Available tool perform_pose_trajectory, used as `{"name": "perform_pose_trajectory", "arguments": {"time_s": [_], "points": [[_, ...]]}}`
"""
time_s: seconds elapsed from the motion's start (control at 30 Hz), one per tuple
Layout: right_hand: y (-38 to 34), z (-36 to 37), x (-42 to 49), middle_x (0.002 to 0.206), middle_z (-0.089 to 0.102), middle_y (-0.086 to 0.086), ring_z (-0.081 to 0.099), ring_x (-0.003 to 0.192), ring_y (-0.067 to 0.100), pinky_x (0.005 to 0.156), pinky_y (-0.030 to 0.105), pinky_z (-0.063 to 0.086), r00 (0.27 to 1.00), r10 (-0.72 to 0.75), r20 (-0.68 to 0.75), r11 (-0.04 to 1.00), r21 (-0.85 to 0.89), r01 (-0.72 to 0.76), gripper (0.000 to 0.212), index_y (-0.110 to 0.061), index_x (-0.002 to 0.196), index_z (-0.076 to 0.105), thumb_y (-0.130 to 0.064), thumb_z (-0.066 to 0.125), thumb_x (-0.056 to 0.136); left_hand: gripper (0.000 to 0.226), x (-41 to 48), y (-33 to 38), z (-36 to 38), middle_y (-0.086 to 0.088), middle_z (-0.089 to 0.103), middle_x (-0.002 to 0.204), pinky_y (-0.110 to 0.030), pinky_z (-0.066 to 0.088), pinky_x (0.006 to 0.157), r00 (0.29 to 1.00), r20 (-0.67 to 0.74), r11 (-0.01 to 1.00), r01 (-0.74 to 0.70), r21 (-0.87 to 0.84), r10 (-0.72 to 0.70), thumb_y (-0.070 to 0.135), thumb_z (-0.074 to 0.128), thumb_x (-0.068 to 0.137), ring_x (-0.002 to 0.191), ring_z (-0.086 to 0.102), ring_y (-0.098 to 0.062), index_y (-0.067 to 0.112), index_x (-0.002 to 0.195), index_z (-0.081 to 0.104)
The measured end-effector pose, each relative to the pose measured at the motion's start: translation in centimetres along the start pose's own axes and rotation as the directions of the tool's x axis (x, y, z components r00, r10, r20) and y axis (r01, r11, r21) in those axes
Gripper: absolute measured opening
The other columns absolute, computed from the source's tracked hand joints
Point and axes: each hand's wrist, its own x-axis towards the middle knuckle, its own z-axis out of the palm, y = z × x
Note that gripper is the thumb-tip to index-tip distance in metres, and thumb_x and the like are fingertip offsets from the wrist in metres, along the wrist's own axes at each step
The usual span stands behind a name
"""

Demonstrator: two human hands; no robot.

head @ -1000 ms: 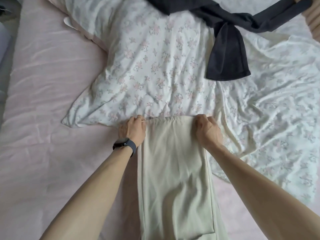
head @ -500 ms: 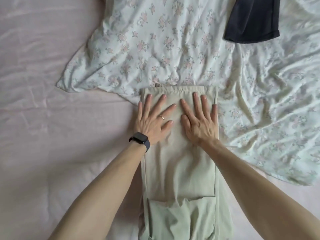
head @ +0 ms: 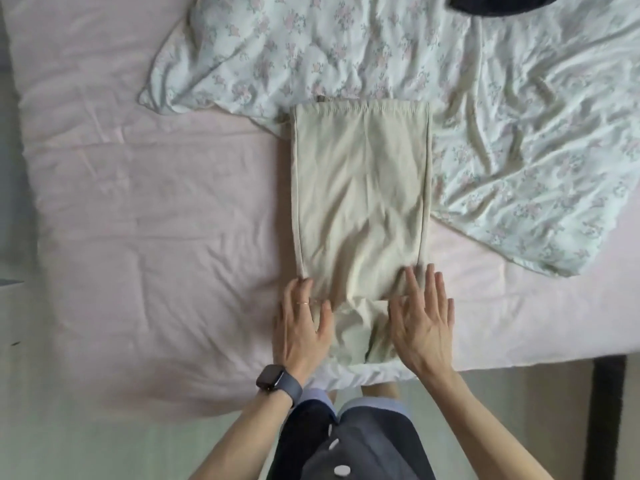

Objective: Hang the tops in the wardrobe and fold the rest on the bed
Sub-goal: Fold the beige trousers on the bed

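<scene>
the beige trousers (head: pixel 360 188) lay on the bed (head: pixel 138 202), folded into a long rectangle. the far hem edge overlapped the floral duvet (head: pixel 519 116) and the near end reached the mattress edge. the left hand (head: pixel 303 323) rested flat at the near-left corner, fingers straight and close together, holding nothing. the right hand (head: pixel 420 313) lay flat at the near-right corner, fingers spread wide, pressing the upper layer down.

the step in hand appeared to be smoothing the first fold before the next one. to do it well, both palms needed to sweep outward from the centre line, keep the side seams stacked and square the near edge, where a loose bunch of cloth sat between the hands. the next fold would probably have held best with both near corners lifted together.

the trouser cloth looked like a soft matte woven cotton, with shallow diagonal creases and raised stitched seams along both long sides. the sheet was pale pink and lightly rumpled. the duvet was thin and heavily wrinkled. a dark garment (head: pixel 498 3) lay at the far edge, well apart from the trousers.
</scene>
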Motion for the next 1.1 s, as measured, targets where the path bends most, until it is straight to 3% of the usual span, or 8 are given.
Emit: {"name": "perform_pose_trajectory", "arguments": {"time_s": [0.1,0.2,0.47,0.7,0.8,0.87,1.0,1.1], "points": [[1.1,1.0,-3.4,0.165,0.02,0.019,0.017,0.154,0.034,0.12,0.054,0.024,0.999,-0.018,0.027,0.999,0.04,0.017,0.062,-0.018,0.16,0.027,-0.03,0.051,0.103,0.053,-3.4,-0.7,-0.3,-0.01,0.052,0.138,-0.044,0.048,0.097,0.993,0.109,0.998,0.055,-0.037,-0.051,0.028,0.061,0.097,0.12,0.054,-0.029,0.016,0.147,0.046],[1.9,1.4,-4.9,0.156,0.035,0.02,0.031,0.145,0.034,0.116,0.048,0.029,0.962,0.252,0.106,0.919,0.284,-0.272,0.064,-0.01,0.158,0.025,-0.039,0.046,0.104,0.065,-5.2,-1.4,-0.3,-0.004,0.06,0.129,-0.041,0.05,0.092,0.947,0.114,0.944,0.313,-0.105,-0.301,0.038,0.064,0.094,0.113,0.058,-0.025,0.021,0.149,0.038],[5.3,-0.2,-4.1,0.093,0.066,0.009,0.06,0.094,0.035,0.078,0.04,0.043,0.823,0.566,0.041,0.736,0.424,-0.527,0.028,-0.012,0.098,0.059,-0.036,0.046,0.104,0.021,-4.3,-5.7,-2.4,0.015,0.062,0.072,-0.021,0.038,0.063,0.855,0.111,0.809,0.516,-0.282,-0.506,0.041,0.069,0.091,0.083,0.065,-0.022,0.023,0.082,0.062],[7.1,-1.4,-1.6,0.113,0.069,0.008,0.062,0.109,0.03,0.087,0.034,0.046,0.87,0.465,0.163,0.81,0.319,-0.492,0.034,-0.012,0.124,0.063,-0.033,0.056,0.098,0.029,-2.9,-6.6,-3.4,0.013,0.07,0.092,-0.017,0.051,0.074,0.865,0.3,0.812,0.488,-0.32,-0.402,0.043,0.079,0.083,0.084,0.067,0.001,0.032,0.102,0.06],[5.5,-1.4,-2.6,0.13,0.058,0.016,0.053,0.118,0.036,0.102,0.044,0.042,0.925,0.381,-0.004,0.878,0.315,-0.36,0.044,-0.008,0.133,0.055,-0.032,0.06,0.096,0.039,-2.9,-5.2,-2.6,0.015,0.069,0.097,-0.005,0.046,0.065,0.877,0.325,0.808,0.462,-0.365,-0.354,0.04,0.077,0.084,0.082,0.064,0.013,0.032,0.117,0.057],[3.6,-1.0,-3.6,0.117,0.063,0.013,0.054,0.109,0.035,0.097,0.045,0.043,0.943,0.31,-0.12,0.924,0.272,-0.269,0.036,-0.01,0.117,0.062,-0.038,0.062,0.095,0.039,-2.9,-4.5,-2.0,0.014,0.069,0.098,-0.006,0.047,0.065,0.869,0.337,0.788,0.479,-0.387,-0.363,0.037,0.077,0.084,0.082,0.065,0.01,0.035,0.117,0.055],[1.1,-0.3,-4.4,0.071,0.062,-0.001,0.056,0.067,0.013,0.064,0.03,0.047,0.935,0.287,0.211,0.858,0.377,-0.348,0.047,-0.012,0.078,0.058,-0.056,0.059,0.094,0.046,-3.1,-3.7,-1.5,0.017,0.065,0.104,-0.017,0.048,0.074,0.848,0.286,0.691,0.53,-0.492,-0.446,0.039,0.078,0.08,0.093,0.063,0.003,0.034,0.119,0.054],[2.0,-0.4,-4.7,0.061,0.048,-0.004,0.047,0.055,0.008,0.055,0.03,0.039,0.917,0.394,0.069,0.79,0.484,-0.376,0.044,-0.014,0.073,0.045,-0.049,0.056,0.098,0.042,-3.1,-3.3,-2.0,0.011,0.07,0.102,-0.018,0.049,0.079,0.823,0.219,0.585,0.535,-0.609,-0.525,0.027,0.076,0.086,0.097,0.068,-0.006,0.017,0.123,0.057]]}}
